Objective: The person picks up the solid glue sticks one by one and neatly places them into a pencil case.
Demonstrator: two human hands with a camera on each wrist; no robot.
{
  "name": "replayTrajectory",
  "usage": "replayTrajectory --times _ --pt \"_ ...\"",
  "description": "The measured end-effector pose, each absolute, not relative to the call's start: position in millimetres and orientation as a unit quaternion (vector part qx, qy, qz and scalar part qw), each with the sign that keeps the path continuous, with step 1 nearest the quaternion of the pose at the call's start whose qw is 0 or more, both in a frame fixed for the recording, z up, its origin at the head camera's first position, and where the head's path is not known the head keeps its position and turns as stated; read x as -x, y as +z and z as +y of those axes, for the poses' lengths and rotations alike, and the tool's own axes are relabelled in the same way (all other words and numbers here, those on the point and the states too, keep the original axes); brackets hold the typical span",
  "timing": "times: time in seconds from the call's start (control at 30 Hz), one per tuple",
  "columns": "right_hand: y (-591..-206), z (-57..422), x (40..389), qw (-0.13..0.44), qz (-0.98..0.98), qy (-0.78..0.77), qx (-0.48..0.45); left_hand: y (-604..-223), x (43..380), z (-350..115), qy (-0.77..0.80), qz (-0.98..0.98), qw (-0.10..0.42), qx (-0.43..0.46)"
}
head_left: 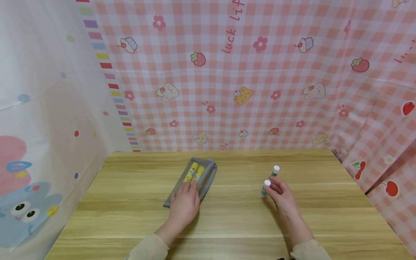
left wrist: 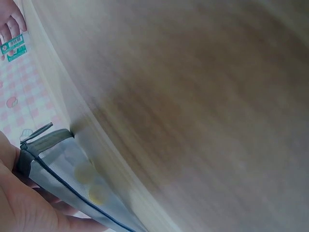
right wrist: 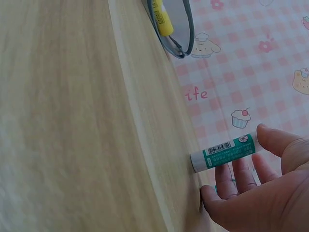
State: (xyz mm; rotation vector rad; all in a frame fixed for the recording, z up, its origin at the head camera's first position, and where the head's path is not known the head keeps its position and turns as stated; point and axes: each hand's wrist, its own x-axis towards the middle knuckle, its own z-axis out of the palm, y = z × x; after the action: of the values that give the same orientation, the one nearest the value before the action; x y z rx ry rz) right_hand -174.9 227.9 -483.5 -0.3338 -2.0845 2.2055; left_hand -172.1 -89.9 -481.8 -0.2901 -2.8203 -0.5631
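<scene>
Here on the left, the left hand (head_left: 184, 204) is lying over a see-through pouch (head_left: 175, 189) with grey edging, its fingers reaching forward nearly straight and close together, the tips resting by two yellow tubes (head_left: 191, 172) that are lying side by side inside! Over on the right, the right hand (head_left: 285, 200) is pinching the white cap of the front tube (head_left: 263, 191) between thumb and index finger, the other fingers curving loosely behind; that green-labelled tube is pointing upright, and whether its base is touching the table (head_left: 234, 220) I can't tell. Just behind, the back tube (head_left: 276, 169) is showing its own white cap, the fingers partly hiding it. The pouch is lying well apart from that pair, and beyond the table a pink checked cloth (head_left: 221, 79) is hanging
</scene>
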Motion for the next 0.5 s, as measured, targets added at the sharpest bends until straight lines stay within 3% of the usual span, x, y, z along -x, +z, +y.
replayTrajectory --times 0.5 --pt "-485.7 221.3 175.7 0.046 -0.709 0.693 0.124 -479.2 171.4 -89.5 -0.193 -0.968 0.125 0.104"
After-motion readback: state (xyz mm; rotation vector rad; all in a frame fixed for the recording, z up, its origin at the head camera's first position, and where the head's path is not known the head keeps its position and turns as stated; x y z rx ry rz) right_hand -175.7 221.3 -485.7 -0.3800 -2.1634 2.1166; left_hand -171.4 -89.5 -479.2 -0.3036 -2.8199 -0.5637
